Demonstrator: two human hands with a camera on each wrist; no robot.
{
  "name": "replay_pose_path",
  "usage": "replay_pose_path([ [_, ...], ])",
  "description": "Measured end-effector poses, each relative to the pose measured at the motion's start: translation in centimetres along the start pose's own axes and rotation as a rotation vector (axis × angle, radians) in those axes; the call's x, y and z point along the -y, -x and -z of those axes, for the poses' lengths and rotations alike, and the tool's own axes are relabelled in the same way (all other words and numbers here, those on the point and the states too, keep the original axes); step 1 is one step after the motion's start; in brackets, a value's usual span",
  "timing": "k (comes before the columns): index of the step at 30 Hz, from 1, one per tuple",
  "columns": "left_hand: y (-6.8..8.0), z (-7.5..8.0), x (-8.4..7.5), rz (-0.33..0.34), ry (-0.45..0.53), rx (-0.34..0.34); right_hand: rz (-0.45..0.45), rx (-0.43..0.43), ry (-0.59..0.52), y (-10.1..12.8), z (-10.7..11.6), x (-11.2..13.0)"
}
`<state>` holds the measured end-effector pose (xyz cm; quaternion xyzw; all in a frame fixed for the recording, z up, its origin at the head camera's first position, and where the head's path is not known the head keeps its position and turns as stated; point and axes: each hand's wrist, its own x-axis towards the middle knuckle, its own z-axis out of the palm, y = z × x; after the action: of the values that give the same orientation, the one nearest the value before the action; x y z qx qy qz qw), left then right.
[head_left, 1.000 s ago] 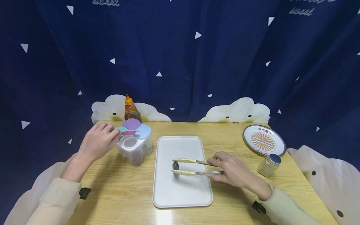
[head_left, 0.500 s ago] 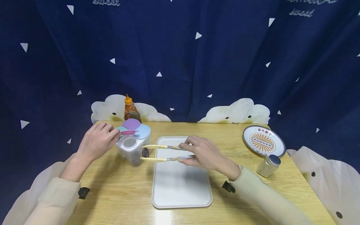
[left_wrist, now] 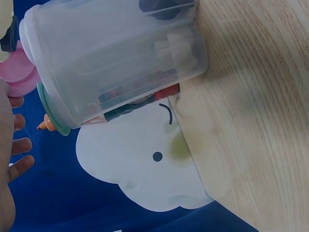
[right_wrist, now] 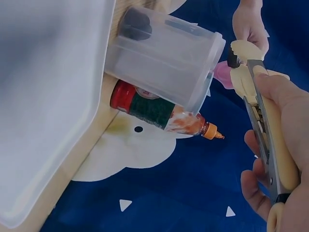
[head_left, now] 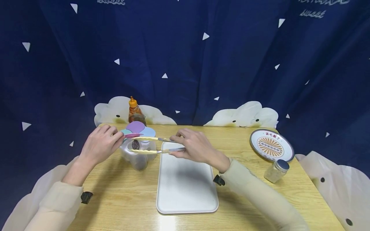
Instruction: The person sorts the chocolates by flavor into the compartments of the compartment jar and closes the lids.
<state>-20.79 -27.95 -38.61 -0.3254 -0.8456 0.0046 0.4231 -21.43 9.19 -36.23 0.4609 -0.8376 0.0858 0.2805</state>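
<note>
A clear container point(head_left: 139, 163) with purple, blue, green and pink flip lids stands at the left of the table. My left hand point(head_left: 99, 144) pinches the raised pink lid point(head_left: 133, 135), and the round opening beneath it is uncovered. My right hand point(head_left: 195, 146) grips metal tongs point(head_left: 170, 150) with cream-coloured tips. Between those tips is a dark, oval, ridged piece point(head_left: 135, 145), held right over the opening. In the right wrist view the same dark piece point(right_wrist: 233, 59) shows at the tong tips, close to the pink lid. Another dark thing point(right_wrist: 136, 24) lies inside the container's bottom.
A white tray point(head_left: 188, 195) lies in the middle of the table, under my right forearm. Behind the container stands a sauce bottle point(head_left: 135, 112) with an orange nozzle. At the right are a patterned plate point(head_left: 286, 150) and a jar point(head_left: 274, 173) with a dark cap.
My right hand has carried the tongs and the dark piece left and away from me, from over the white tray to the container's opening. My left hand stays at the pink lid.
</note>
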Motion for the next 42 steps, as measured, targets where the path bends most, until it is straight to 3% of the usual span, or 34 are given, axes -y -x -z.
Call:
replay_pose_path([
  [19, -0.2, 0.1, 0.0, -0.007, 0.003, -0.009, -0.002, 0.02, -0.008, -0.6, -0.5, -0.2],
  [33, -0.1, 0.1, 0.0, -0.006, 0.002, 0.006, -0.112, -0.009, 0.028, 5.1, 1.5, -1.3],
  [42, -0.1, 0.0, -0.1, -0.006, 0.003, -0.003, -0.243, -0.023, 0.036, 9.2, 2.1, -1.9],
])
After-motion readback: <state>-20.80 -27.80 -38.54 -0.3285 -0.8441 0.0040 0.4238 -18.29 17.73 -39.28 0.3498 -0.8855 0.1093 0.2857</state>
